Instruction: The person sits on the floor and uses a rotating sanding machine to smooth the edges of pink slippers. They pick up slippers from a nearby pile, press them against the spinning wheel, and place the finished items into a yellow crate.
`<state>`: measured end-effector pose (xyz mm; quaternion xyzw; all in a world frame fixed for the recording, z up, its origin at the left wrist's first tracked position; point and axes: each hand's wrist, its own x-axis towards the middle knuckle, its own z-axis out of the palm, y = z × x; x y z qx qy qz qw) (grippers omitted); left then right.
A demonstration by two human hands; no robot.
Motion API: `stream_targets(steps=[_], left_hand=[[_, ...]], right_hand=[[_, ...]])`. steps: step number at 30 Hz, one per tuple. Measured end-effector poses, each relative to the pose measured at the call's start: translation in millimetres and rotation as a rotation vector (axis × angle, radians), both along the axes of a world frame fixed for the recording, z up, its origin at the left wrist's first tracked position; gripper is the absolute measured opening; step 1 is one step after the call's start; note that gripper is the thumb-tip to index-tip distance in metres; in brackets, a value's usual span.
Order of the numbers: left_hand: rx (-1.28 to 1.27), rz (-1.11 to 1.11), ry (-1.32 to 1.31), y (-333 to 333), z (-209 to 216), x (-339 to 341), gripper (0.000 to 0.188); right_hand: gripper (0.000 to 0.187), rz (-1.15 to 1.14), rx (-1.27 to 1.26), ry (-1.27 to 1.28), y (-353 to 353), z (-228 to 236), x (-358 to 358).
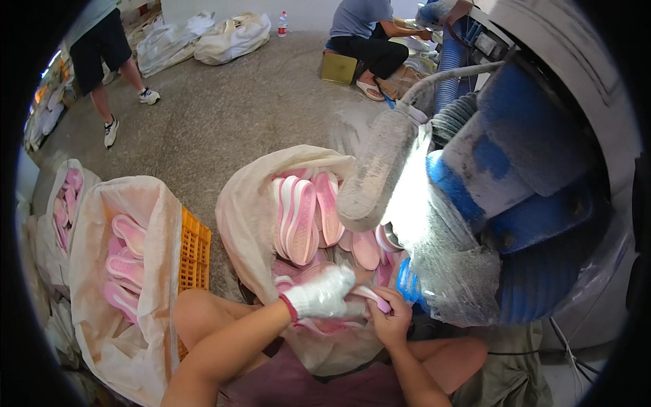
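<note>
A pink and white shoe sole (371, 296) is held edge-up between my hands, above an open white sack (239, 203) in front of me. My bare right hand (391, 317) grips its near right end, with the fingers wrapped round it. In a white glove with a red cuff, my left hand (320, 293) is closed at the sole's other end; the glove hides part of it and looks slightly blurred. Inside the sack, pink and white soles (298, 217) stand in a stacked row, and others lie loose beneath my hands.
A dusty blue machine (536, 136) with a long rounded grey part (378, 169) crowds the right side. At left, a yellow crate (194, 247) lined with a white sack holds more soles (125, 271). One person (102, 54) stands far left; another (363, 34) sits working at the back.
</note>
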<state>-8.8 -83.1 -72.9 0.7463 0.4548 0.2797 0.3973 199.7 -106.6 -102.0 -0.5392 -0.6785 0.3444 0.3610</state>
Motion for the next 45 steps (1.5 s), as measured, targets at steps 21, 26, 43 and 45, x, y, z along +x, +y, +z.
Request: stream_targets(steps=[21, 26, 43, 45], left_hand=[[-0.29, 0.322, -1.541, 36.5, 32.9, 9.9, 0.041], [-0.237, 0.424, -1.525, 40.9, 52.5, 33.9, 0.04], [-0.204, 0.498, -1.259, 33.9, 11.0, 45.0, 0.045], [-0.437, 0.419, -1.557, 31.0, 38.7, 42.1, 0.046]], right_hand=[[0.042, -0.32, -0.128, 0.207, 73.2, 57.2, 96.0], [0.042, -0.307, -0.081, 0.218, 63.3, 84.8, 96.6], [0.041, -0.488, -0.04, -0.193, -2.4, 128.9, 65.9], [0.041, -0.483, -0.06, -0.287, -26.5, 147.5, 66.2]])
